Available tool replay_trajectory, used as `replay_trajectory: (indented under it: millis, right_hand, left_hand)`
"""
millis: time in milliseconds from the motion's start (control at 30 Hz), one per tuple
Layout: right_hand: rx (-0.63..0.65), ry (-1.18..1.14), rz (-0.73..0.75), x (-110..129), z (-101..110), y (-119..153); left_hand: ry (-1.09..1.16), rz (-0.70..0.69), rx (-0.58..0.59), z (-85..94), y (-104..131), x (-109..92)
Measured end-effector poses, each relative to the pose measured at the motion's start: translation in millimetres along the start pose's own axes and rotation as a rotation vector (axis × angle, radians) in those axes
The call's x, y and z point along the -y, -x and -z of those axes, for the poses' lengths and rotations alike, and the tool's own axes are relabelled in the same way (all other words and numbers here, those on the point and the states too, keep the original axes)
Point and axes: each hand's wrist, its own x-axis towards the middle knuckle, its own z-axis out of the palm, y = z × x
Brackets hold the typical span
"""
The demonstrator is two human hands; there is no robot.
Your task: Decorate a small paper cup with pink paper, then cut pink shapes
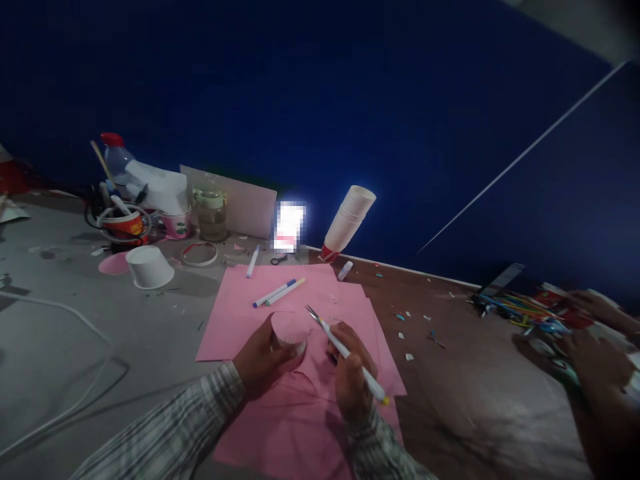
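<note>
My left hand is closed around a small paper cup with a piece of pink paper against it. My right hand, just to the right of the cup, grips a white marker with a yellow end. Scissors are in the same hand, their blades pointing up and left; my fingers hide most of their handles. Beneath both hands lie overlapping pink sheets. Two markers rest on these sheets, and another marker lies near their top edge.
An upturned white cup, a glass jar and a pen holder stand at left. A leaning cup stack and a bright blurred screen are at the back. Another person's hands work at right, beside scattered supplies.
</note>
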Motion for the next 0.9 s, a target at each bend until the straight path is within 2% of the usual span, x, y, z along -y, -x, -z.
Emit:
replay_trajectory:
  millis: [67, 100, 267, 700, 900]
  right_hand:
    - [0.046, 0.013, 0.164, 7.1, -1.9, -2.2]
    - [0.055, 0.016, 0.192, 9.8, -2.9, -3.5]
    - [0.087, 0.051, 0.142, 11.3, -6.1, -6.2]
    - [0.124, 0.114, 0.189, 10.7, -9.2, -8.9]
    - [0.124, 0.158, 0.190, 7.9, -9.6, -7.6]
  left_hand:
    - [-0.008, -0.027, -0.003, 1.3, -0.9, -0.3]
    - [-0.009, -0.040, -0.004, 1.8, -1.2, -0.5]
    - [-0.039, -0.066, 0.027, 2.5, -1.0, -0.7]
    - [-0.078, -0.114, 0.064, 2.4, -1.2, -0.3]
    - [-0.108, -0.091, 0.064, 2.2, -1.9, -3.5]
